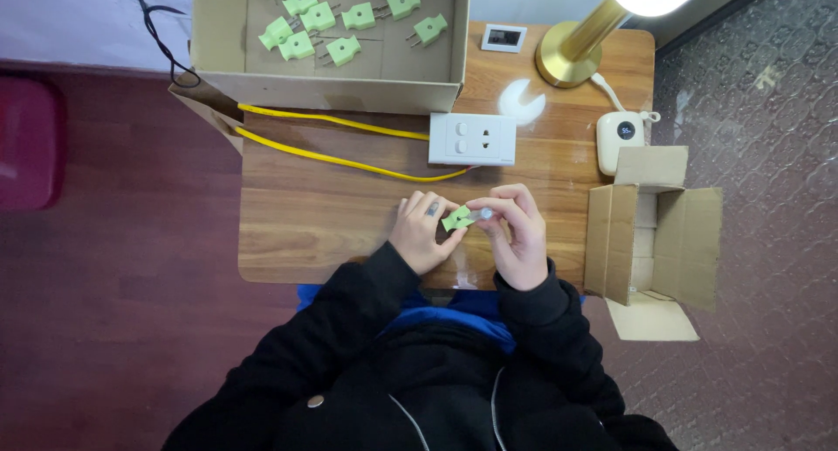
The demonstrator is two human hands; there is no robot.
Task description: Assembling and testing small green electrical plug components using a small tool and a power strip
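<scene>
2 hands, left hand point(422, 233) and right hand point(521, 234), pinch a green plug point(456, 218).

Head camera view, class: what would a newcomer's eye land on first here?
Probably the small green plug pinched between the left hand and right hand at the wooden table's middle. Next, the cardboard box of matching green plugs at the far edge, and the white socket block with yellow cables before it.

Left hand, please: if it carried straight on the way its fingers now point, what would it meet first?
The left hand holds a green plug and points up the table. Straight on, it would probably meet the yellow cable first, then the white socket block, though height is unclear.
</scene>
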